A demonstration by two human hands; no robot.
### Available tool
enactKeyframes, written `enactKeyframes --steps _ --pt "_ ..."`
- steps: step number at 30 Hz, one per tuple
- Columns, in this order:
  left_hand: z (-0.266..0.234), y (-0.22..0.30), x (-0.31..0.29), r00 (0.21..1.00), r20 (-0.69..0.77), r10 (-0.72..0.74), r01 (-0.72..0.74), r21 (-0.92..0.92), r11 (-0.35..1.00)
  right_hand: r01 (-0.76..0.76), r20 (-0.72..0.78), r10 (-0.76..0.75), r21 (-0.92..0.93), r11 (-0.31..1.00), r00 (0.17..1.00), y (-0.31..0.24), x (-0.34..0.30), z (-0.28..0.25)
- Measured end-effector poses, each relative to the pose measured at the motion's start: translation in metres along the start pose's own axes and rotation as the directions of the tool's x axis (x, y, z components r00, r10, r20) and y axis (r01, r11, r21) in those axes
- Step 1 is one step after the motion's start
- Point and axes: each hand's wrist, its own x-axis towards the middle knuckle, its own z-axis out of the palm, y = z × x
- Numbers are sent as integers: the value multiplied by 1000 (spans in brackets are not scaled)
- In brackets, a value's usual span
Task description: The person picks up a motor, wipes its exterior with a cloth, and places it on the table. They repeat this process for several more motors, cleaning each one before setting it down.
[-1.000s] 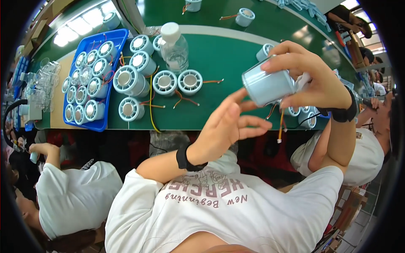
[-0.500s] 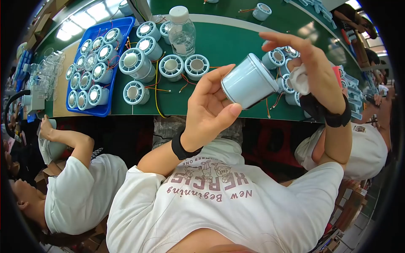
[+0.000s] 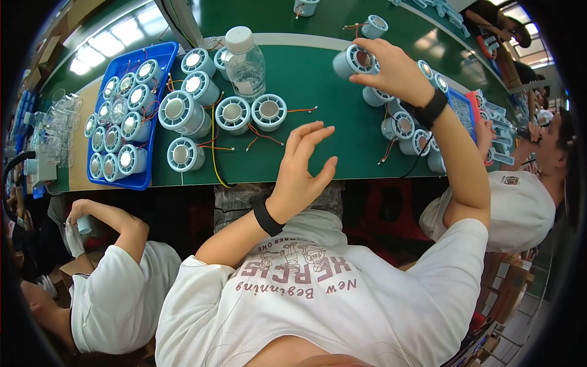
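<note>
My right hand (image 3: 397,70) reaches over the far right part of the green table, fingers and thumb curled round a pale blue cylindrical motor housing (image 3: 343,63). That housing's slotted end with a metallic disc faces toward me, partly hidden by the fingers. My left hand (image 3: 304,168) hovers near the table's front edge, empty, its fingers apart. Just beyond it to the left, two similar housings stand side by side, the nearer to my hand being a slotted housing (image 3: 269,112) with thin coloured wires. Several more housings (image 3: 402,125) with wires are grouped below my right forearm.
A blue tray (image 3: 148,177) of housings lies at left, beside clear plastic containers (image 3: 58,125). A clear bottle with a white cap (image 3: 239,40) stands behind the middle housings. A yellow cable (image 3: 214,147) crosses the table. Co-workers sit at both sides.
The pale blue housing has gone from my left hand to my right hand and moved far right, its slotted end now showing. My left hand has opened.
</note>
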Motion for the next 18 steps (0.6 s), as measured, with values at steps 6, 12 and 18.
enactKeyframes --steps 6,12,18 --pt "0 -16 -9 998 51 -35 34 17 999 -84 136 106 -159 984 985 29 18 26" --pt "-1 -25 -7 999 32 17 -19 47 999 35 62 -28 -114 993 998 48 22 30" --pt "0 -30 -1 1000 -11 28 -28 18 999 -401 -31 400 -102 910 916 135 63 -27"
